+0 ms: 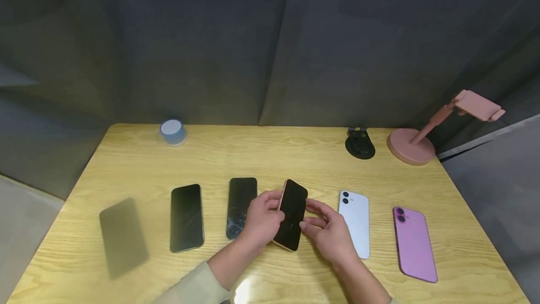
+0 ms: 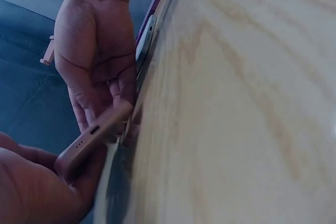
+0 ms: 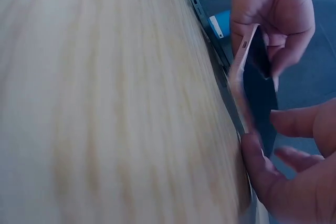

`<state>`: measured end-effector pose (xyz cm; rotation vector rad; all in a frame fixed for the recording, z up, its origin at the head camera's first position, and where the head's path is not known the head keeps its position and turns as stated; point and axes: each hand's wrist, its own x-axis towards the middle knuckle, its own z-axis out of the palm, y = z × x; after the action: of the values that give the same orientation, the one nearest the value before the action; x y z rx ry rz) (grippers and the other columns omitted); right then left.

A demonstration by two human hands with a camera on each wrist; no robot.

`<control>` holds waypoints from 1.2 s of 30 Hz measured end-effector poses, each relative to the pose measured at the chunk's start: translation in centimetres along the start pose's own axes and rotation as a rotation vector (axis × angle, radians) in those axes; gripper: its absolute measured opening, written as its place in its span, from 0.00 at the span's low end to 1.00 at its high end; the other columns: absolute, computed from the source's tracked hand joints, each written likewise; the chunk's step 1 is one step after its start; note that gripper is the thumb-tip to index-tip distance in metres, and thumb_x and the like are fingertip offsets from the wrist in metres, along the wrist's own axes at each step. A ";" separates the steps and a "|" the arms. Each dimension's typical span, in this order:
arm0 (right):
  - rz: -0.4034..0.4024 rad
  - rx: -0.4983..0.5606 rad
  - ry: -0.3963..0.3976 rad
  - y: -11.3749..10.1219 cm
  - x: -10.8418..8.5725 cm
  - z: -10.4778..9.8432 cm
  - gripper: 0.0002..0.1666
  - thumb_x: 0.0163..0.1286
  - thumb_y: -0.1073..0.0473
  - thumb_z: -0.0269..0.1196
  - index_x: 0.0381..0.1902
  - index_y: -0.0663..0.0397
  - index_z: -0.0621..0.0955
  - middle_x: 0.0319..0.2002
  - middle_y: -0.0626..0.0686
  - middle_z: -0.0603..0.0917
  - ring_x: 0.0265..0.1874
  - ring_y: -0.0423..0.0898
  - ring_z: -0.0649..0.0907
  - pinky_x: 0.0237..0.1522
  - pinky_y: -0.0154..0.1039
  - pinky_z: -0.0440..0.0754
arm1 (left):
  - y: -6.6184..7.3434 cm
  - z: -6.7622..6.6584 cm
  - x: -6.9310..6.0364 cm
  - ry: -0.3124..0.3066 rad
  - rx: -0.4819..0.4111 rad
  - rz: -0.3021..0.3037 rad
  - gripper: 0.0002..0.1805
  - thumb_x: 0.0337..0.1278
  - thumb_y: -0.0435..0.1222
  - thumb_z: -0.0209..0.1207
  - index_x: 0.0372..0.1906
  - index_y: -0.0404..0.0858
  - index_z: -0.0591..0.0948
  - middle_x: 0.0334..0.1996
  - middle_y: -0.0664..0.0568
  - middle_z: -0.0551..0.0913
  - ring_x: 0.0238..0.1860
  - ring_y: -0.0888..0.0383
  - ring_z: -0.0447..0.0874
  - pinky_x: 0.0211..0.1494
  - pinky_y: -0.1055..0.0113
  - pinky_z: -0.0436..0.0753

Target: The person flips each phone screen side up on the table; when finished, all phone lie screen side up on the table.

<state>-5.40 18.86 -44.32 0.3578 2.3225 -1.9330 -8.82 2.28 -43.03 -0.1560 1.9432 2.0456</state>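
Note:
A smartphone with a pinkish-gold edge and a dark screen is raised over the table, tilted, its screen facing up. My left hand grips its left side, the thumb over the screen edge. On the opposite side my right hand pinches the phone's right edge between thumb and fingers. The left wrist view shows the phone's port end between both hands. Beside my left hand lies a dark-screened phone, partly covered by it. A white phone lies back up behind my right hand.
Further left lie a black-screened phone and a greyish one. A purple phone lies at the right. Along the back stand a blue-and-white cylinder, a black folding stand and a pink phone stand.

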 end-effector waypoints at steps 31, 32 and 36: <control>0.023 -0.026 0.123 -0.2 0.9 -1.1 0.31 0.60 0.82 0.64 0.63 0.66 0.77 0.55 0.65 0.81 0.41 0.52 0.86 0.36 0.40 0.86 | -1.0 1.2 0.7 0.057 -0.038 0.002 0.31 0.42 0.17 0.54 0.60 0.27 0.78 0.50 0.41 0.81 0.50 0.47 0.80 0.51 0.59 0.81; 0.026 -0.032 0.125 -0.2 0.9 -1.1 0.31 0.60 0.81 0.64 0.63 0.66 0.77 0.55 0.65 0.81 0.41 0.52 0.86 0.35 0.39 0.86 | -0.9 1.1 0.6 0.061 -0.027 0.001 0.31 0.43 0.18 0.55 0.60 0.27 0.78 0.50 0.41 0.81 0.52 0.46 0.80 0.52 0.58 0.81; 0.039 -0.046 0.129 0.0 1.1 -1.2 0.33 0.58 0.83 0.63 0.63 0.67 0.76 0.55 0.64 0.81 0.42 0.52 0.86 0.35 0.38 0.85 | -0.6 1.0 0.4 0.053 -0.020 -0.012 0.31 0.47 0.21 0.56 0.63 0.28 0.74 0.54 0.39 0.81 0.57 0.43 0.77 0.57 0.51 0.77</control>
<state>-6.38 20.17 -44.35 0.5340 2.4145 -1.8884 -8.86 3.39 -43.69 -0.2282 1.9487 2.0734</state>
